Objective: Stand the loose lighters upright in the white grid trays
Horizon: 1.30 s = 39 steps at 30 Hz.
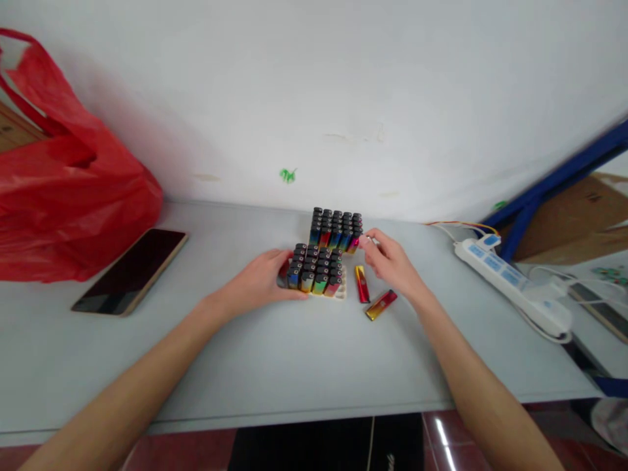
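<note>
Two blocks of upright lighters with black tops stand close together, one behind the other. The front lighters (314, 271) sit in a white slotted tray (339, 292), whose right-hand slots show no lighters. My left hand (260, 278) is curled around the left side of this front block, thumb near the front corner. Behind it are the rear lighters (336, 226), in several rows. My right hand (390, 261) has its fingertips pinched at a pink-and-gold lighter (354, 244) at the rear block's front right corner. Two red-and-gold lighters, one (362, 284) nearer the blocks and another (381, 305), lie flat below that hand.
A red plastic bag (73, 183) stands at the left, with a phone (130, 271) lying beside it. To the right are a white power strip (513, 284) with cables and a blue metal frame (554, 183). A white wall (343, 98) borders the grey table (275, 366).
</note>
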### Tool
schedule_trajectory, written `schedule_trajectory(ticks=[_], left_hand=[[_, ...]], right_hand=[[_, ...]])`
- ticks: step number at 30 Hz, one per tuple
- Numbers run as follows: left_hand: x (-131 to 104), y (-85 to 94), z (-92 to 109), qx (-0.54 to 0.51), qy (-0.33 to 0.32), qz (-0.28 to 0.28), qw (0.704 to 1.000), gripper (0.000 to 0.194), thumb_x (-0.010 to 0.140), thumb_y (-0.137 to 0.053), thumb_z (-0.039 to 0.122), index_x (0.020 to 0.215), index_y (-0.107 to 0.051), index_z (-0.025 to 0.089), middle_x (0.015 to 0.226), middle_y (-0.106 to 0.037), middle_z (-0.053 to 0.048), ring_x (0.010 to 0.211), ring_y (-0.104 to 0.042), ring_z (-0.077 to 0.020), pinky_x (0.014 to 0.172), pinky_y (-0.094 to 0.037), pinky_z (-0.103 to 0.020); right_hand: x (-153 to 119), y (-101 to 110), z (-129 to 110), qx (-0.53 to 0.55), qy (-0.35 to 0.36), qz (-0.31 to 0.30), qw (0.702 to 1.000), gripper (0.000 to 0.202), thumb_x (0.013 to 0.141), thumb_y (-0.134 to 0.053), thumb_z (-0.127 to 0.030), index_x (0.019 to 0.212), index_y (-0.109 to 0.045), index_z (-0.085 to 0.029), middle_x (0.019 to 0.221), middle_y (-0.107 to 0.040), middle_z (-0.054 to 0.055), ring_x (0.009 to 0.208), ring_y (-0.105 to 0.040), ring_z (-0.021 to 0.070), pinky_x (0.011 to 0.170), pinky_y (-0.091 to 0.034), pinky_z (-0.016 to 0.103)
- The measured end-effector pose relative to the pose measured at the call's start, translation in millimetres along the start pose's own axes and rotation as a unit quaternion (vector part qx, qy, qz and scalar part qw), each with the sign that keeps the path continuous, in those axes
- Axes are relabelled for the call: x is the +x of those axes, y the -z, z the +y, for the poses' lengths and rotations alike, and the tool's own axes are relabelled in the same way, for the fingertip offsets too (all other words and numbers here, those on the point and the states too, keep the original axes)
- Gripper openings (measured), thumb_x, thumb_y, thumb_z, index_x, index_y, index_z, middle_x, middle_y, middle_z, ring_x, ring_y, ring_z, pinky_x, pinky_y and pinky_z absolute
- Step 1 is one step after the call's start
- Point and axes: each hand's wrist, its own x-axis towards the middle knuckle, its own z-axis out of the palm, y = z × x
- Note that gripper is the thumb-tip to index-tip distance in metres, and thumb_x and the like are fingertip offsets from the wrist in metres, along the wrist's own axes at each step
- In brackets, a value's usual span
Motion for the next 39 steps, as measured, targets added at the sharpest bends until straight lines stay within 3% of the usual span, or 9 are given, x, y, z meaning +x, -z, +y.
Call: schedule_trajectory(ticks=[5, 10, 16, 23, 32, 39], left_hand=[[-0.4, 4.5, -6.7, -0.013, -0.013, -0.016, 1.000, 0.069, 0.073, -0.090, 0.073, 0.116, -0.076, 0.021, 0.114, -0.080, -0.010, 0.102, -0.076, -0.0319, 0.091, -0.062, -0.041], [-0.7, 4.7, -8.0, -0.017, -0.018, -0.009, 1.000, 0.065, 0.075, -0.089, 0.070, 0.119, -0.077, 0.024, 0.120, -0.082, -0.009, 0.106, -0.076, -0.0311, 0.094, -0.062, -0.040], [0.0, 6.4, -6.1, -0.009, 0.005, -0.012, 1.000, 0.065, 0.071, -0.092, 0.073, 0.112, -0.077, 0.025, 0.114, -0.082, -0.008, 0.103, -0.077, -0.0321, 0.092, -0.061, -0.041], [0.5, 7.5, -5.4, -0.006, 0.009, -0.012, 1.000, 0.065, 0.071, -0.089, 0.072, 0.113, -0.075, 0.024, 0.116, -0.082, -0.010, 0.105, -0.077, -0.0355, 0.095, -0.061, -0.045], [1.9, 5.3, -8.6, 0.024, 0.021, -0.011, 0.999, 0.066, 0.068, -0.088, 0.075, 0.110, -0.074, 0.025, 0.109, -0.082, -0.008, 0.099, -0.078, -0.0341, 0.088, -0.061, -0.041], [1.2, 5.1, -8.2, 0.012, 0.006, -0.009, 1.000, 0.064, 0.069, -0.089, 0.073, 0.112, -0.076, 0.027, 0.115, -0.083, -0.008, 0.103, -0.078, -0.0338, 0.092, -0.062, -0.041]], right_hand=[[-17.5, -25.8, -5.0, -0.038, 0.007, 0.024, 0.999, 0.054, 0.103, -0.056, -0.063, 0.066, -0.043, -0.026, 0.056, -0.036, -0.006, 0.055, -0.035, 0.0125, 0.056, -0.028, 0.030], [-27.6, -25.9, -7.7, -0.048, 0.008, 0.067, 0.997, 0.050, 0.093, -0.059, -0.051, 0.058, -0.032, -0.027, 0.054, -0.030, -0.007, 0.054, -0.028, 0.0104, 0.055, -0.024, 0.030], [-29.2, -23.5, -7.9, -0.045, 0.015, 0.080, 0.996, 0.043, 0.089, -0.057, -0.043, 0.058, -0.032, -0.027, 0.054, -0.028, -0.007, 0.053, -0.028, 0.0097, 0.053, -0.024, 0.029], [-28.1, -23.0, -13.7, -0.050, 0.028, 0.117, 0.992, 0.052, 0.098, -0.058, -0.052, 0.060, -0.033, -0.027, 0.052, -0.030, -0.008, 0.053, -0.027, 0.0104, 0.055, -0.026, 0.029], [-30.0, -24.2, -8.7, -0.049, 0.019, 0.113, 0.992, 0.031, 0.086, -0.057, -0.036, 0.062, -0.040, -0.026, 0.054, -0.035, -0.008, 0.053, -0.030, 0.0105, 0.057, -0.028, 0.028], [-29.4, -19.3, -9.0, -0.036, 0.024, 0.081, 0.996, 0.039, 0.106, -0.058, -0.052, 0.077, -0.050, -0.026, 0.062, -0.048, -0.006, 0.058, -0.044, 0.0134, 0.062, -0.035, 0.029]])
